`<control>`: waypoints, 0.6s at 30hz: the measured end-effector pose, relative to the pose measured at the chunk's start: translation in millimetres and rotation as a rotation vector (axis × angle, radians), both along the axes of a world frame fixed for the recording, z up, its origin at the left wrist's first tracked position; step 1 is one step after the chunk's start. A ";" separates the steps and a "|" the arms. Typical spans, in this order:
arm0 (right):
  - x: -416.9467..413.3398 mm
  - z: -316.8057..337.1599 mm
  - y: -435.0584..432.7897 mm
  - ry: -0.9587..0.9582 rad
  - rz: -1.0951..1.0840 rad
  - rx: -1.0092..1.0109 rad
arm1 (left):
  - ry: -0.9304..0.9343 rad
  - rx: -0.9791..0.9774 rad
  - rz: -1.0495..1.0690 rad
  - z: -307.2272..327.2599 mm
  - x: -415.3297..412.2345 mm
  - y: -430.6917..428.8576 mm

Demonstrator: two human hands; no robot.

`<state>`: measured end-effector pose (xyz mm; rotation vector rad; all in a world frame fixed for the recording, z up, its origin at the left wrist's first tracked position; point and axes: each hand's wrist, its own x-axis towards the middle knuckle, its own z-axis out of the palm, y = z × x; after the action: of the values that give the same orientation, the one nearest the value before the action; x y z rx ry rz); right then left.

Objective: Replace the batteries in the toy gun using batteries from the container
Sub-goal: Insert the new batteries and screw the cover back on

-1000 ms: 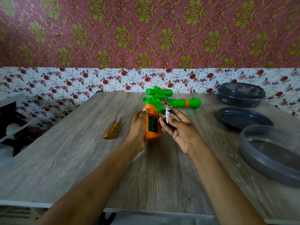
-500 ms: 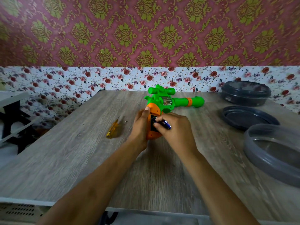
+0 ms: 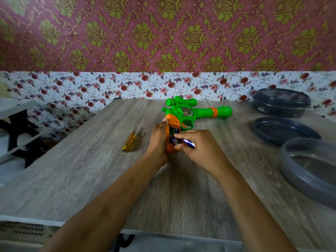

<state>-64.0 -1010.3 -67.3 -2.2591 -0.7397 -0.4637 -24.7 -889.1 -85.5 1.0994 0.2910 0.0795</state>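
A green toy gun [image 3: 189, 110] with an orange grip lies on the wooden table [image 3: 91, 170], barrel pointing right. My left hand [image 3: 159, 140] clasps the left side of the orange grip and steadies it. The battery bay in the grip stands uncovered, and a battery end [image 3: 175, 141] shows inside it. My right hand [image 3: 199, 148] is over the bay, pinching a blue battery [image 3: 189, 143] between thumb and fingers, its tip sticking out to the right.
A yellow screwdriver [image 3: 129, 143] and a tiny screw [image 3: 144, 133] lie left of the gun. At the right are a covered dark round container [image 3: 281, 102], a dark lid [image 3: 283, 130] and a grey round container [image 3: 309, 170].
My right hand turned over from palm-up beside the grip and came down onto the battery bay with the blue battery. My left hand stayed on the grip.
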 end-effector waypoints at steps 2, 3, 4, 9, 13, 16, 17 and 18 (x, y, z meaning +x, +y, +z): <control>0.1 0.4 0.2 -0.007 0.011 0.012 | -0.002 0.016 0.002 0.7 -0.5 -0.8; -0.3 0.6 0.4 0.001 0.022 0.030 | -0.003 0.037 -0.003 -0.1 0.5 -1.0; -0.5 0.7 0.4 0.022 0.034 0.055 | -0.006 0.056 -0.011 0.2 0.6 -1.2; 2.2 -1.7 1.8 0.099 0.008 0.175 | 0.000 0.123 0.016 -3.4 4.9 0.8; 6.8 -5.2 11.2 -0.008 -0.140 0.184 | -0.013 0.107 -0.024 -1.6 0.8 -5.1; 11.6 -4.6 15.6 -0.044 -0.231 0.249 | -0.006 0.098 -0.080 -1.4 -3.0 -11.7; 13.1 -3.2 16.4 -0.059 -0.256 0.267 | 0.002 0.080 -0.094 -1.3 -3.5 -12.7; 14.6 -1.3 17.3 -0.084 -0.285 0.264 | 0.012 0.065 -0.105 -0.9 -3.6 -13.4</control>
<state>-49.4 -993.1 -68.6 -2.1102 -0.3699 -0.7492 -28.3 -902.4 -86.4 1.1785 0.2421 -0.0105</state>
